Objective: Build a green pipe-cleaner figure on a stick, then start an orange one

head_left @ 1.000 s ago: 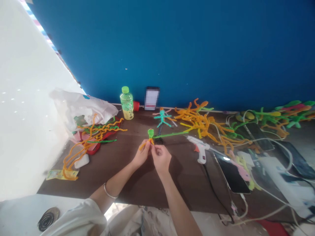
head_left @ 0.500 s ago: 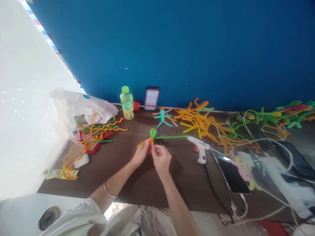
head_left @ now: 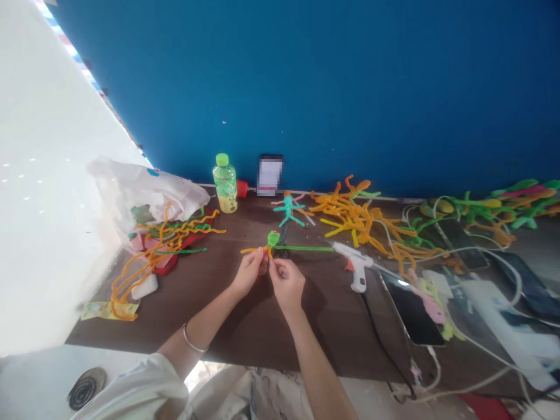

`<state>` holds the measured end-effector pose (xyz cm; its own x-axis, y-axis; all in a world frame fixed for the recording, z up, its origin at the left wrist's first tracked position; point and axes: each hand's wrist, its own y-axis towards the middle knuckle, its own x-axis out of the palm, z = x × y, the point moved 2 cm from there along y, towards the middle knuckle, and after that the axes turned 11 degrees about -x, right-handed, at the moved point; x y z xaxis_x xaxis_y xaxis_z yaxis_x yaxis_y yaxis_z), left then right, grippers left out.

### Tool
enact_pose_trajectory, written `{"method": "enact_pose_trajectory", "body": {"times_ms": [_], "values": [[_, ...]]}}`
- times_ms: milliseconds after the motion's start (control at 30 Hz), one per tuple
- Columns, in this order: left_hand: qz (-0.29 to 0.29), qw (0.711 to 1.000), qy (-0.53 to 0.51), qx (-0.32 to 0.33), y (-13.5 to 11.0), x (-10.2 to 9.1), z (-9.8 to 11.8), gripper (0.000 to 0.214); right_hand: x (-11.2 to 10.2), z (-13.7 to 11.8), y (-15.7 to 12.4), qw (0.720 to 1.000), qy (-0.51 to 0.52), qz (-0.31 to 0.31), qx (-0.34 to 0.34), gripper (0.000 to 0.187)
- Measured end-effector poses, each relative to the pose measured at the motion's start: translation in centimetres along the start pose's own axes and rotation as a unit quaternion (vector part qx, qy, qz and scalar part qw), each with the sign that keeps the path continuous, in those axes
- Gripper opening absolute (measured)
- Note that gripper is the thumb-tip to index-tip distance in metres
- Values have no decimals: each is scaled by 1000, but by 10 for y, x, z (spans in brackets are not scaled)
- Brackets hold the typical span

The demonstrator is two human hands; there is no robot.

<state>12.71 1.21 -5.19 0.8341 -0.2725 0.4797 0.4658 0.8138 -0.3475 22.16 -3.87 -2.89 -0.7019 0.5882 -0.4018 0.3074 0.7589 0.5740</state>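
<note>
Both my hands meet over the middle of the brown table (head_left: pixel 245 326). My left hand (head_left: pixel 248 274) and my right hand (head_left: pixel 286 282) each pinch a small pipe-cleaner figure (head_left: pixel 272 240) with a green looped head, orange strands and a long green stem running to the right. The orange end sticks out to the left past my left fingers. A teal pipe-cleaner figure (head_left: pixel 289 211) lies flat just beyond.
A white glue gun (head_left: pixel 356 268) lies right of my hands, beside a phone (head_left: pixel 411 312) and cables. Orange pipe cleaners (head_left: pixel 359 219) pile behind; more spill from a white bag (head_left: pixel 140 195) at left. A green bottle (head_left: pixel 225 184) stands by the blue wall.
The figure has turned between my fingers: its green head shifted slightly right and lower, the orange end swung out to the left, and the green stem dropped flatter.
</note>
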Motion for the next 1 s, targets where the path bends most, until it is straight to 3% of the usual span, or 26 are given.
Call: {"method": "enact_pose_trajectory", "body": {"times_ms": [367,1000], "values": [[24,1000,16,-9,1,-2,-2,48,0,5,-2,998,33,8,56,11],[-29,998,22,-47,0,2,0,49,-3,4,-2,980,128,-9,153,18]]}}
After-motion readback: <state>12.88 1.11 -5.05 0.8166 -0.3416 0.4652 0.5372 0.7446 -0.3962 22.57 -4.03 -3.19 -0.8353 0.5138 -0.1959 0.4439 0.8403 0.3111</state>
